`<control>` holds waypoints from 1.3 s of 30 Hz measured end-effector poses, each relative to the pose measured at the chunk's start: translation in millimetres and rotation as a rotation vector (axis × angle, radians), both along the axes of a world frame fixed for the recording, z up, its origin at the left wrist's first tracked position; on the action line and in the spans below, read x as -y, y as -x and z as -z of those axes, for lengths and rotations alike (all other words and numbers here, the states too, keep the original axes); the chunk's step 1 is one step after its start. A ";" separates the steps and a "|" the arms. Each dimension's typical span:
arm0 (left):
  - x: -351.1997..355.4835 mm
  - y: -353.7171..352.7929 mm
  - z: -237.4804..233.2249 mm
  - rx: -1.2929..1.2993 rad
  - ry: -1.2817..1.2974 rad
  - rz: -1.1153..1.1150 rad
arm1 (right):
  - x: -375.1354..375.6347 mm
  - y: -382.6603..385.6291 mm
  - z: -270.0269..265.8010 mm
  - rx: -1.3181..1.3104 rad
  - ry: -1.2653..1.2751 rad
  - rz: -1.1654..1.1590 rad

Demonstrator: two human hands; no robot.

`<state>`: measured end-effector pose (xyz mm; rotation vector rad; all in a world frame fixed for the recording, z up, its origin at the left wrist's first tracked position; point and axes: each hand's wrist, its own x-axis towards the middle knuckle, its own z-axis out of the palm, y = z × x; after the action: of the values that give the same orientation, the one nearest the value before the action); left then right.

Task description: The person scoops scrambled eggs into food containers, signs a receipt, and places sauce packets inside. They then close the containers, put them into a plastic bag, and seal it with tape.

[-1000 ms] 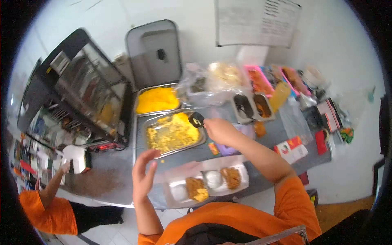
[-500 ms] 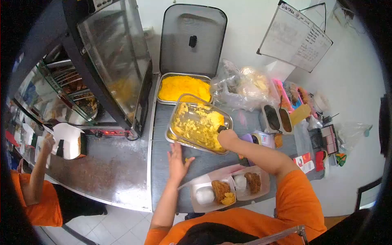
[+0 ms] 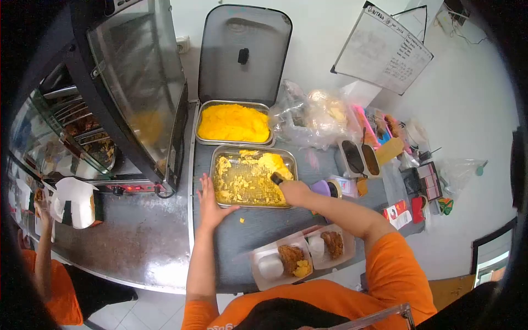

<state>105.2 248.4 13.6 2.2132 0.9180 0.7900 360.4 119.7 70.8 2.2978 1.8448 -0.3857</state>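
Head view: right hand (image 3: 295, 192) fingers gripping black scoop (image 3: 276, 177), left hand (image 3: 209, 210) spread, holding nothing.
Scoop's at the tray (image 3: 258, 206)'s right side, long axis slanted, tip pointing far-left from the fist, presumably angled for the yellow food (image 3: 273, 163) there. Left hand's at the near-left corner, likely steadying. From where I stand, meal boxes (image 3: 275, 247) sit nearby on the bench (image 3: 230, 247), probably for easy reach.

Front tray (image 3: 253, 206) on table (image 3: 231, 250). Rear tray (image 3: 234, 142) right behind it, lid (image 3: 242, 80) upright behind that. Display cabinet (image 3: 137, 77) left. Plastic bags (image 3: 324, 118) right of rear tray, tubs (image 3: 375, 175) farther right. Food boxes (image 3: 331, 265) front-right of front tray.
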 end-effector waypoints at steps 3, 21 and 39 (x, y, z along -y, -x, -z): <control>19.7 0.1 -6.0 -0.082 -0.003 -0.112 | -2.4 8.7 -20.6 0.094 0.027 -0.428; 64.2 -6.5 0.9 -0.070 -0.012 -0.343 | -49.7 100.0 1.5 -0.364 -0.024 -0.159; 61.2 6.0 4.0 0.009 0.056 -0.269 | -70.2 83.0 -15.8 0.003 -0.074 -0.556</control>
<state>99.2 187.2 9.6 2.0614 1.2357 0.8835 277.5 189.9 86.6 1.7062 2.4103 -0.2298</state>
